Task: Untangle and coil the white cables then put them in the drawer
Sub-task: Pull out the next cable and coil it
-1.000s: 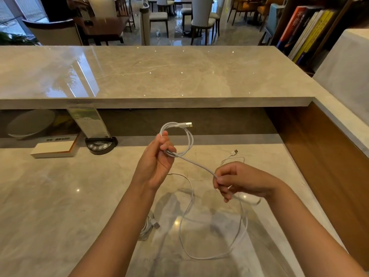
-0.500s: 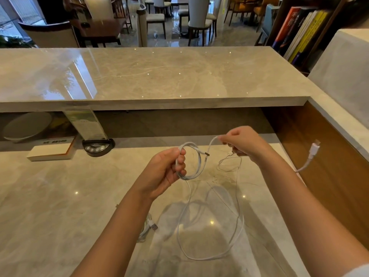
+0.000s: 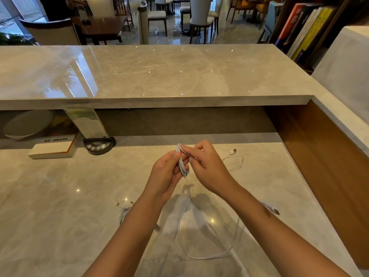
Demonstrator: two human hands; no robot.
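My left hand point(image 3: 166, 172) grips a small coil of white cable point(image 3: 181, 162) above the marble desk. My right hand point(image 3: 207, 166) pinches the same cable at the top of the coil, touching the left hand's fingers. The cable's loose length point(image 3: 187, 226) hangs down and loops over the desk. Its plug end point(image 3: 274, 210) shows beside my right forearm. A second thin white cable point(image 3: 238, 159) with a USB plug point(image 3: 233, 151) lies to the right. Another white cable bundle point(image 3: 123, 213) lies partly hidden under my left forearm. No drawer is in view.
A raised marble counter point(image 3: 159, 76) overhangs the desk's far side. A black button device point(image 3: 98, 145), a white booklet point(image 3: 52, 149) and a round white dish point(image 3: 28, 123) sit at the back left. A wooden side panel point(image 3: 323, 166) bounds the right.
My right hand swung back from the upper right to the coil, laying another turn on it. The plug end dropped from the right panel to beside my forearm.
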